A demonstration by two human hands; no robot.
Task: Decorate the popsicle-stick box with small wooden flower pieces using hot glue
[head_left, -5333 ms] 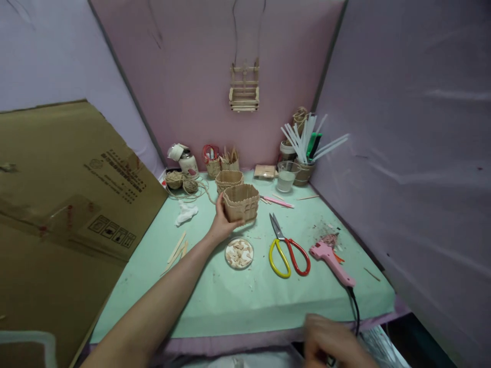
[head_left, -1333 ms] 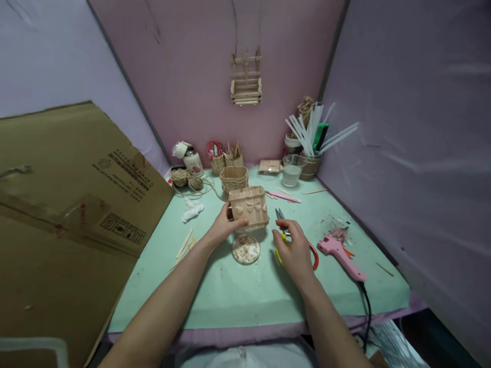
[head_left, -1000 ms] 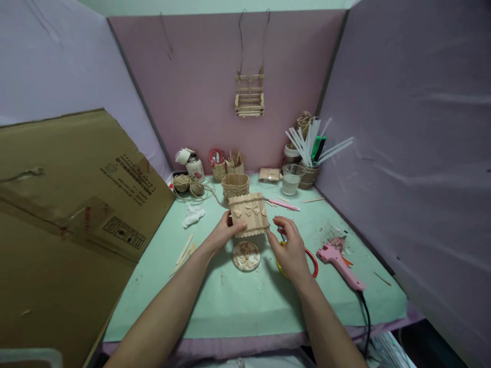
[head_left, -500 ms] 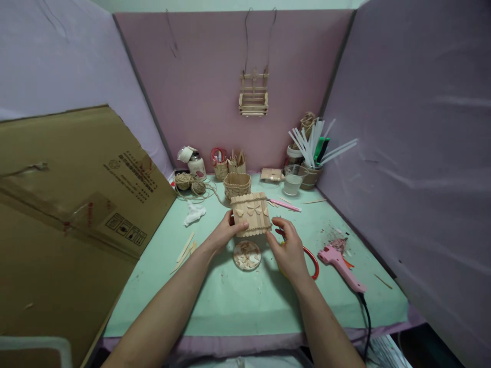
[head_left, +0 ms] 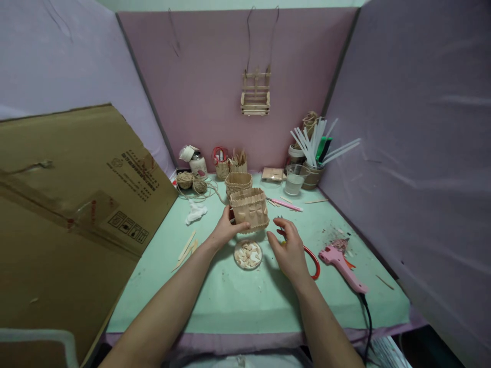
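Note:
My left hand (head_left: pixel 227 228) grips the lower left side of a small box made of craft sticks (head_left: pixel 250 209), with bow-like wooden pieces on its front. The box is raised above the table and tilted so that its open top shows. To its right, my right hand (head_left: pixel 287 248) is apart from it, fingers spread, holding nothing that I can see. Partly hidden under that hand lie scissors with a red handle (head_left: pixel 316 263). Just below the box is a round white dish (head_left: pixel 248 266) of small wooden pieces.
A pink glue gun (head_left: pixel 343 266) with a black cord lies at the right. Behind the box stand a woven basket (head_left: pixel 232 180) and a plastic cup (head_left: pixel 294 181). Twine balls (head_left: pixel 184 180) sit back left. A large cardboard box (head_left: pixel 88 204) blocks the left side.
The box has tipped, so its open top now shows, and it has risen slightly. My right hand's fingers have come away from its lower right corner.

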